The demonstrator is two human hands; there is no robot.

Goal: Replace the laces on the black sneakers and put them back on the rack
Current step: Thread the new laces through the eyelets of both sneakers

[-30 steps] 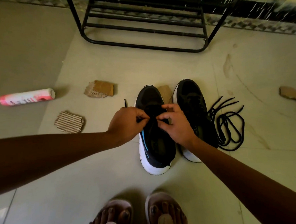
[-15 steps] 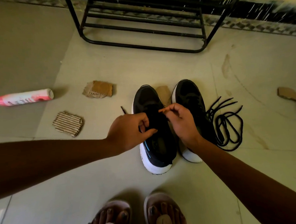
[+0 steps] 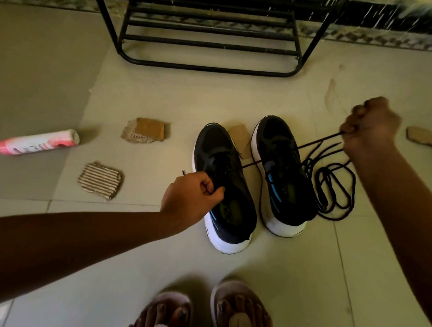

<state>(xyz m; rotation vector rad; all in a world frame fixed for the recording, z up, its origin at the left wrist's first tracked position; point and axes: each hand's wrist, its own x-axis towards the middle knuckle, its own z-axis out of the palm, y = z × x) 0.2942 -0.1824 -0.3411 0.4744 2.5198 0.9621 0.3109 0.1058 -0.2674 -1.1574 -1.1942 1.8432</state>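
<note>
Hands well apart. Left hand (image 3: 191, 198) sits low over the left sneaker (image 3: 223, 188), fingers curled and pinching one end of a black lace (image 3: 309, 144); a short tip pokes out above the knuckles. Right hand (image 3: 369, 127) is out to the side, past the right sneaker (image 3: 283, 174), fist clamped on the other end. The lace runs taut from the left sneaker's eyelets, across the right sneaker, to that fist.

Hard to make out: the right hand is blurred, so the finger positions are unclear. Black lace on black upper, so I cannot tell how many eyelets are threaded. Near the fist, a second strand may belong to the loose lace (image 3: 336, 189) coiled on the floor (image 3: 303, 271) just beside the right sneaker.

Both sneakers stand on the floor, toes toward the rack (image 3: 211, 43), whose top is cut off.

Count: two sneakers, two laces, one rack, four cardboard scraps (image 3: 144, 130), one partly hidden between the sneakers, one pink-and-white can (image 3: 37, 142), two sandalled feet (image 3: 165, 318), partly cropped.
</note>
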